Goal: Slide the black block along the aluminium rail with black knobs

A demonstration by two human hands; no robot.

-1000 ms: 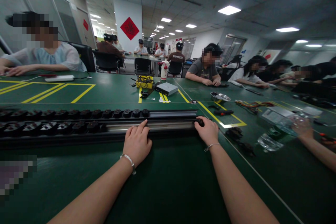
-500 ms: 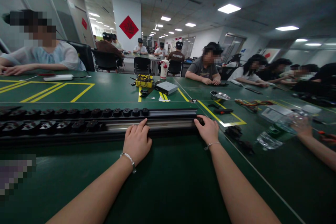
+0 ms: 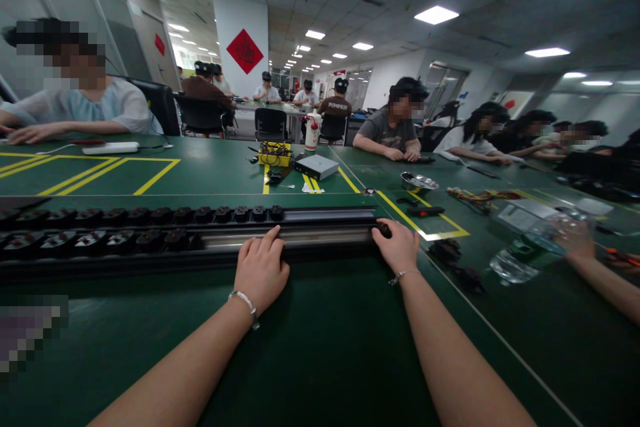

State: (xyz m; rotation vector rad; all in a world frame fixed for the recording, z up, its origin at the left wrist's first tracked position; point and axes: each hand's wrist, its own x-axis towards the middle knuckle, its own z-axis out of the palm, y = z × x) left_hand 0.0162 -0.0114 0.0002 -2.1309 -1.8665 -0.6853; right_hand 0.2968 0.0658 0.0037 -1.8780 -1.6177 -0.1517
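Note:
Two long black rails lie side by side across the table. Several round black plug-like modules fill the left part of the near rail (image 3: pixel 320 236), and some, like this module (image 3: pixel 120 240), show prongs facing up. More of them line the far rail (image 3: pixel 330 212). My left hand (image 3: pixel 263 268) rests flat on the near rail, fingers stretched over its bare metal channel. At that rail's right end, my right hand (image 3: pixel 397 245) has thumb and fingers closed around a small black piece (image 3: pixel 384 230); most of it is hidden by the fingers.
The green table (image 3: pixel 320 333) carries yellow tape lines. Beyond the rails are a yellow box with cables (image 3: pixel 274 155), a grey box (image 3: pixel 317 167) and a metal bowl (image 3: pixel 419 182). At right, a co-worker's hand (image 3: pixel 577 237) is by a plastic bottle (image 3: pixel 525 253). Others sit around.
My right hand has shifted very slightly to the right with the small black piece. My left hand has stayed in place on the rail.

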